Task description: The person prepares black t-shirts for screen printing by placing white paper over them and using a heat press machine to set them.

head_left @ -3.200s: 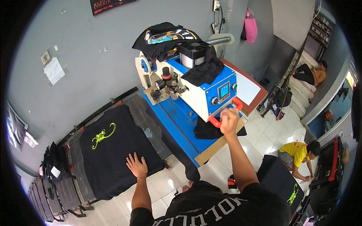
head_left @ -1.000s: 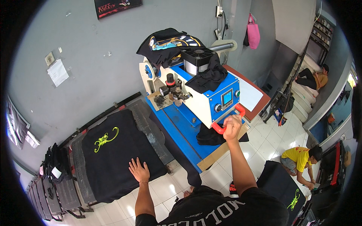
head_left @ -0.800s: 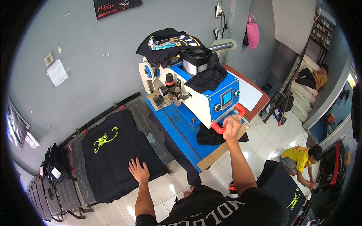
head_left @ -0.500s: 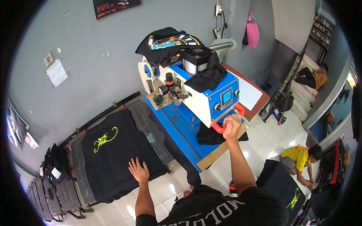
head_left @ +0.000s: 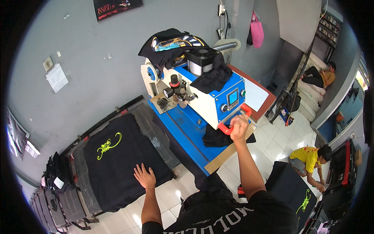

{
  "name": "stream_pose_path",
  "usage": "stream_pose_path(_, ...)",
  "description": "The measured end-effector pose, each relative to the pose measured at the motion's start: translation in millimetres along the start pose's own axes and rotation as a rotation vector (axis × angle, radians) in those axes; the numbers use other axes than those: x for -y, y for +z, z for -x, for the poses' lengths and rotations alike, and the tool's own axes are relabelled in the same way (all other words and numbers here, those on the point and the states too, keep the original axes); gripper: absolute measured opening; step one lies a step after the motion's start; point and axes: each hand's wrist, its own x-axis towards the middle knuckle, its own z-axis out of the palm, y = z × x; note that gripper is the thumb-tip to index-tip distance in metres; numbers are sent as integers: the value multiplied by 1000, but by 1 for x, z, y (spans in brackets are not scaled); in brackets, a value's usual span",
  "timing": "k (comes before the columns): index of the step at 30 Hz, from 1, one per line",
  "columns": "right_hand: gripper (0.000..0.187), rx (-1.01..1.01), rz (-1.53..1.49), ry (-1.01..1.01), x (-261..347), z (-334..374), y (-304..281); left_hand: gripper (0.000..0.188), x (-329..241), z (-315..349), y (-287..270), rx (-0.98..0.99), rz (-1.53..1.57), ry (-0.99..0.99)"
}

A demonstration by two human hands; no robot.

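Note:
My right hand is wrapped round the red handle at the front of a blue and cream heat press. Black fabric pokes out beneath the press head, over its blue base. To the left, my left hand lies flat with fingers spread on a black shirt. That shirt is laid out over a dark board, and a neon yellow-green print shows near its far end.
More black garments are draped on top of the press. A brown board with white paper is behind it. At the right, a person in yellow crouches beside another printed black shirt; another person sits on the stairs.
Both hands keep their places on the handle and the shirt. The view has shifted slightly, and the crouching person's hands have moved a little.

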Motion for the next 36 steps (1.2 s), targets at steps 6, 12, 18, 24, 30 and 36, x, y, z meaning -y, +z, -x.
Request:
stream_pose_path(6,35,6,-10,1,2,-2,1,54,0,-2,-4,-1,8,-12)
stream_pose_path(12,35,20,12,2,-1,-3,1,54,-1,-3,-2,-4,0,-6)
stream_pose_path(18,36,-9,-22,-36,-8,-3,3,53,-1,-5,0,-15,9,12)
stream_pose_path(24,37,-52,-117,-157,-18,-4,6,52,5,-7,4,-35,6,18)
stream_pose_path(30,44,-34,-105,-135,-22,-3,10,52,14,-11,19,-23,37,-71)
stream_pose_path(36,46,-40,-92,-151,-46,-1,12,48,-36,27,32,-173,397,143)
